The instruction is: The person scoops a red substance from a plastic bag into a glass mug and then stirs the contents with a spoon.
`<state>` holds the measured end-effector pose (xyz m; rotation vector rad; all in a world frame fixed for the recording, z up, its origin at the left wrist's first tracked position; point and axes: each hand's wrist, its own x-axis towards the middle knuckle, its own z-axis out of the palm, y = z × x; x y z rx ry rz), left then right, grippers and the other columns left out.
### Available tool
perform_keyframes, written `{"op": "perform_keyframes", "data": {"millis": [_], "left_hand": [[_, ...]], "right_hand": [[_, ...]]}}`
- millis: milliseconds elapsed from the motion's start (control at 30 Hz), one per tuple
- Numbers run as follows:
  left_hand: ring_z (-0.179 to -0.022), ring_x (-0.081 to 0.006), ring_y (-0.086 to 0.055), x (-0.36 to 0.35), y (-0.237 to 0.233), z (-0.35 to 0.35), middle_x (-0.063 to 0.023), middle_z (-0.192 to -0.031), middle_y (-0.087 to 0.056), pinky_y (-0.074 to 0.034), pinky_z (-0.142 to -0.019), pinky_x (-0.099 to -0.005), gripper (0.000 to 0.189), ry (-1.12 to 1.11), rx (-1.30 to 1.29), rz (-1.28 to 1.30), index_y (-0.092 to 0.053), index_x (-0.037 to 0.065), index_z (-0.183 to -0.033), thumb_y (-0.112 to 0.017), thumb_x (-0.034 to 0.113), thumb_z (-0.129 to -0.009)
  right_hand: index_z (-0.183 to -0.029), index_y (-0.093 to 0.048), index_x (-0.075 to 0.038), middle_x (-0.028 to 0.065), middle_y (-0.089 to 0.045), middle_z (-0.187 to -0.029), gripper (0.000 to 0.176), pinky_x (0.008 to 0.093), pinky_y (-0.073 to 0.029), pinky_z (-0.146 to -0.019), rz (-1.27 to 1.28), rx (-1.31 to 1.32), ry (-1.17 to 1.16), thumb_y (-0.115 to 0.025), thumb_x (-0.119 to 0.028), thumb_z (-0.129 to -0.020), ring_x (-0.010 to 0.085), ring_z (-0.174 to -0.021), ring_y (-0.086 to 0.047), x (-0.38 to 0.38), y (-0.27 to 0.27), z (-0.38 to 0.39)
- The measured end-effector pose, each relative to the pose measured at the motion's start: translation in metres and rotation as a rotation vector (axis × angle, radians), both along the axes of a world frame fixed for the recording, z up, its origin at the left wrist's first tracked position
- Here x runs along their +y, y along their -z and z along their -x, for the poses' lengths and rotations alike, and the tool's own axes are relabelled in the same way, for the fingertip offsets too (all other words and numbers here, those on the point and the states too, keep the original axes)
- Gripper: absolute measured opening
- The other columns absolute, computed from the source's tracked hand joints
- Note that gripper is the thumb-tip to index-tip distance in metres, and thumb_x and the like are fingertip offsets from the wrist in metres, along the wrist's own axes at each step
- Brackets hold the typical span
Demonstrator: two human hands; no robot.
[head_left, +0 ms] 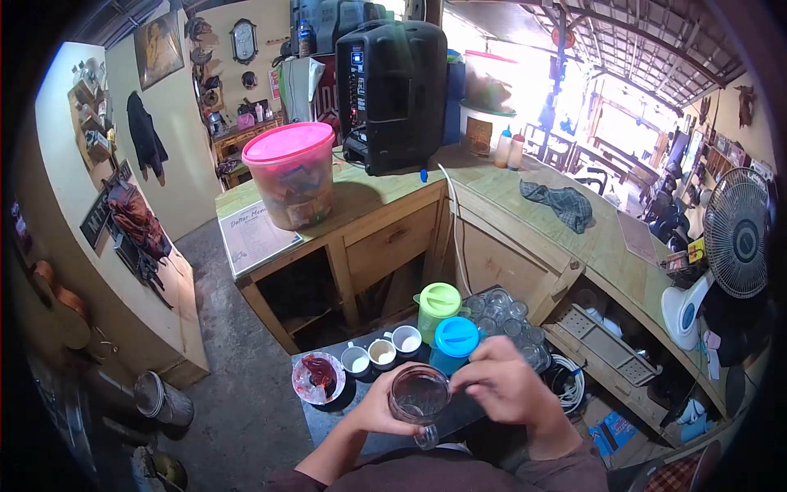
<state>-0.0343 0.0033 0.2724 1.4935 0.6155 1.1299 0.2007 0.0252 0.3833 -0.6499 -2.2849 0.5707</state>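
My left hand (375,412) is wrapped round a clear glass mug (420,394), whose handle points down toward me. At the mug's right rim, my right hand (507,392) has its fingers curled together in a pinch; whatever they hold, if anything, is too small to make out. Just beyond stand three cups: a left cup (355,361), a middle cup (382,353) and a right cup (406,339), each with something pale inside. A bowl (302,392) with dark red contents and clear plastic sits left of them. Behind my hands are a blue-lidded pitcher (453,344) and a green-lidded pitcher (438,305).
Upturned-looking glasses (502,313) crowd a tray right of the pitchers. A wooden counter (393,205) wraps around in front, bearing a pink-lidded tub (291,176), a black speaker (393,98) and a grey cloth (560,205). A fan (738,238) stands at the right.
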Motion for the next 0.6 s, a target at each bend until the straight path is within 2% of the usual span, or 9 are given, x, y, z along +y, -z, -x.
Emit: {"op": "perform_keyframes", "data": {"millis": [33,233,267,300,400,433,533,567,600], "left_hand": [[-0.111,-0.0183,-0.058,0.000,0.002,0.002,-0.0099,-0.121,-0.060,-0.044,-0.101,-0.0346,0.092,0.059,-0.033,0.042,-0.049,-0.001,-0.131,-0.091,0.021,-0.053],[-0.112,-0.0191,-0.056,0.001,0.009,0.000,-0.0103,-0.124,-0.057,-0.041,-0.102,-0.0359,0.093,0.288,-0.196,0.104,-0.048,-0.001,-0.132,-0.089,0.025,-0.053],[-0.112,-0.0191,-0.056,0.000,0.014,0.000,-0.0103,-0.124,-0.057,-0.041,-0.102,-0.0359,0.093,0.288,-0.196,0.103,-0.048,-0.001,-0.132,-0.089,0.025,-0.053],[-0.112,-0.0195,-0.056,-0.002,0.019,0.001,-0.0105,-0.125,-0.056,-0.041,-0.102,-0.0360,0.094,0.297,-0.204,0.154,-0.047,-0.001,-0.132,-0.089,0.026,-0.053],[-0.111,-0.0232,-0.058,-0.004,0.015,-0.004,-0.0136,-0.123,-0.058,-0.044,-0.100,-0.0377,0.094,0.315,-0.273,0.201,-0.047,-0.003,-0.132,-0.089,0.025,-0.052],[-0.110,-0.0265,-0.061,-0.004,0.011,-0.005,-0.0164,-0.120,-0.060,-0.047,-0.098,-0.0394,0.095,0.333,-0.328,0.192,-0.046,-0.004,-0.132,-0.088,0.022,-0.051],[-0.109,-0.0267,-0.061,-0.002,0.017,0.000,-0.0167,-0.119,-0.060,-0.046,-0.098,-0.0398,0.096,0.347,-0.236,0.158,-0.046,-0.003,-0.132,-0.088,0.022,-0.050],[-0.108,-0.0261,-0.061,-0.002,0.015,-0.001,-0.0170,-0.120,-0.060,-0.046,-0.098,-0.0395,0.097,0.371,-0.251,0.178,-0.047,-0.002,-0.132,-0.089,0.023,-0.049],[-0.108,-0.0261,-0.061,-0.003,0.014,-0.002,-0.0170,-0.120,-0.060,-0.046,-0.098,-0.0395,0.097,0.370,-0.252,0.179,-0.047,-0.002,-0.132,-0.089,0.023,-0.049]], "right_hand": [[-0.095,-0.073,-0.014,0.0075,-0.059,-0.089,0.017,0.0374,-0.042,-0.084,0.040,0.085,-0.009,-0.070,-0.009,-0.079,0.0263,-0.087,-0.054,-0.001,-0.008,-0.007],[-0.100,-0.074,-0.015,0.0060,-0.059,-0.088,0.020,0.0364,-0.043,-0.085,0.083,-0.003,-0.128,-0.071,-0.010,-0.081,0.0249,-0.090,-0.055,0.011,-0.007,-0.001],[-0.100,-0.075,-0.016,0.0059,-0.060,-0.087,0.021,0.0364,-0.043,-0.085,0.115,0.024,-0.136,-0.072,-0.010,-0.080,0.0246,-0.091,-0.055,0.013,-0.011,-0.005],[-0.097,-0.078,-0.012,0.0056,-0.056,-0.079,0.020,0.0322,-0.045,-0.077,0.080,0.130,-0.090,-0.074,-0.009,-0.077,0.0234,-0.079,-0.055,0.012,-0.017,-0.009],[-0.097,-0.078,-0.012,0.0054,-0.057,-0.080,0.021,0.0318,-0.045,-0.076,0.082,0.134,-0.137,-0.074,-0.007,-0.076,0.0220,-0.080,-0.055,0.016,-0.014,-0.002],[-0.097,-0.078,-0.012,0.0040,-0.058,-0.080,0.023,0.0317,-0.045,-0.075,0.037,-0.016,-0.191,-0.075,-0.007,-0.075,0.0202,-0.079,-0.056,0.019,-0.007,0.004],[-0.097,-0.078,-0.012,0.0020,-0.059,-0.080,0.024,0.0314,-0.045,-0.074,0.053,-0.025,-0.256,-0.075,-0.007,-0.074,0.0195,-0.079,-0.055,0.022,-0.007,0.004],[-0.096,-0.078,-0.012,0.0014,-0.059,-0.080,0.024,0.0320,-0.045,-0.075,0.141,0.100,-0.172,-0.074,-0.005,-0.074,0.0202,-0.080,-0.055,0.017,-0.018,-0.002],[-0.096,-0.078,-0.012,0.0014,-0.059,-0.080,0.024,0.0320,-0.045,-0.075,0.143,0.099,-0.173,-0.074,-0.005,-0.074,0.0202,-0.080,-0.055,0.017,-0.020,-0.005]]}}
